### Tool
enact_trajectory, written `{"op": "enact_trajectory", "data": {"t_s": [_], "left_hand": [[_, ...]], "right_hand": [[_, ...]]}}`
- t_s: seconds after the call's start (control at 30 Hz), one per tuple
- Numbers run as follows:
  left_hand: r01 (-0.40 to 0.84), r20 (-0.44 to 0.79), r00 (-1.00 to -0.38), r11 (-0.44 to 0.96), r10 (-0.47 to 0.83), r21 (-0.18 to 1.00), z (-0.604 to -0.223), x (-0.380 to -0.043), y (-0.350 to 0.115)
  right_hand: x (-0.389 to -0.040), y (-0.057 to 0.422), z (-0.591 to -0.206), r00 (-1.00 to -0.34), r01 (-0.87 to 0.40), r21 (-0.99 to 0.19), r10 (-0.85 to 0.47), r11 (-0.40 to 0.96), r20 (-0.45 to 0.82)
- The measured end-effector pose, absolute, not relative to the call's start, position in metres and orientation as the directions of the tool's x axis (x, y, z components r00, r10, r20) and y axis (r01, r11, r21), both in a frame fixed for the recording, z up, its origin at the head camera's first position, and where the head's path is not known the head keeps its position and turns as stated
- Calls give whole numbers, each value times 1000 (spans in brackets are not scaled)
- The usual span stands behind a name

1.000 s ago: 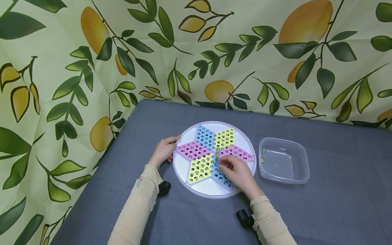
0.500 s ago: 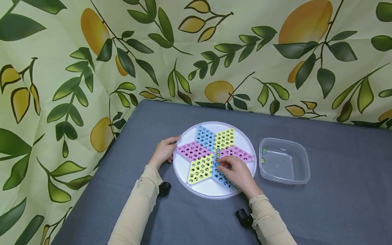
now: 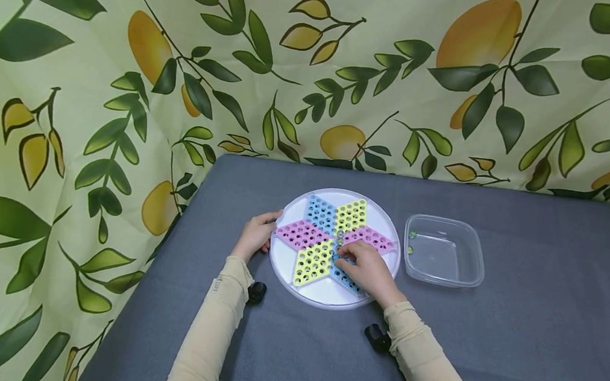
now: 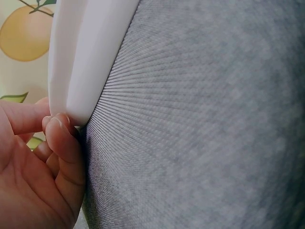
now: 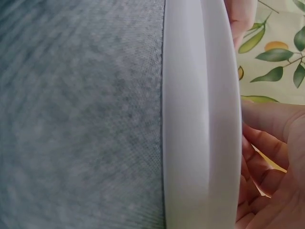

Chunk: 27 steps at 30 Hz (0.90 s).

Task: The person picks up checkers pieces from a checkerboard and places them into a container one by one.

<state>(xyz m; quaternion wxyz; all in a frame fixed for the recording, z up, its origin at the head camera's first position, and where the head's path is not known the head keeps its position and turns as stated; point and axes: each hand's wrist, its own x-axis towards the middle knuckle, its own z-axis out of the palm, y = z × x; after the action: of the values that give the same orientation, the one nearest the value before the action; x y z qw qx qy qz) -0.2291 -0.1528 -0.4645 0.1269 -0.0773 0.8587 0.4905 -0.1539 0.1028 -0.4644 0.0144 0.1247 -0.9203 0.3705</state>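
Observation:
A round white Chinese checkers board [image 3: 323, 295] with a star of pink, yellow and blue hole fields lies on the table. My left hand [image 3: 254, 234] grips its left rim; thumb and fingers meet at the white edge [image 4: 90, 62] in the left wrist view. My right hand [image 3: 366, 268] is over the near blue field, thumb and fingers pinched together at a small blue marble that they mostly hide. Just beyond those fingertips, clear marbles [image 3: 340, 235] sit near the star's centre. In the right wrist view the rim [image 5: 200, 119] blocks the fingertips of the right hand [image 5: 271, 162].
A clear plastic container [image 3: 444, 278] stands right of the board, with green marbles [image 3: 411, 250] along its left side. Grey cloth [image 3: 535, 295] covers the table. A leaf-and-fruit patterned curtain [image 3: 315, 76] hangs behind and at the left.
The right hand shifts very slightly over the blue field, and the blue marble at its fingertips is now more covered. The left hand stays on the rim.

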Motion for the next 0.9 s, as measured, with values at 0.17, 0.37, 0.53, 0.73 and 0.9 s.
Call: {"op": "enact_trajectory", "data": {"t_s": [0.17, 0.37, 0.53, 0.73, 0.9], "left_hand": [[-264, -301, -954, 508, -11, 820, -464, -230, -153], [-266, -302, -953, 514, -14, 815, -463, -230, -152], [-258, -292, -956, 519, -17, 815, -462, -230, -152], [-256, -288, -958, 511, -18, 821, -463, -230, -152], [-248, -279, -960, 510, -17, 823, -465, -229, -151]], "right_hand": [[-153, 102, -463, -969, -238, -665, -221, 708, 112], [-153, 101, -462, -968, -240, -657, -227, 715, 106], [-153, 101, -462, -968, -242, -651, -227, 720, 109], [-152, 102, -463, -967, -247, -642, -231, 726, 110], [-151, 103, -464, -965, -252, -658, -231, 709, 122]]}}
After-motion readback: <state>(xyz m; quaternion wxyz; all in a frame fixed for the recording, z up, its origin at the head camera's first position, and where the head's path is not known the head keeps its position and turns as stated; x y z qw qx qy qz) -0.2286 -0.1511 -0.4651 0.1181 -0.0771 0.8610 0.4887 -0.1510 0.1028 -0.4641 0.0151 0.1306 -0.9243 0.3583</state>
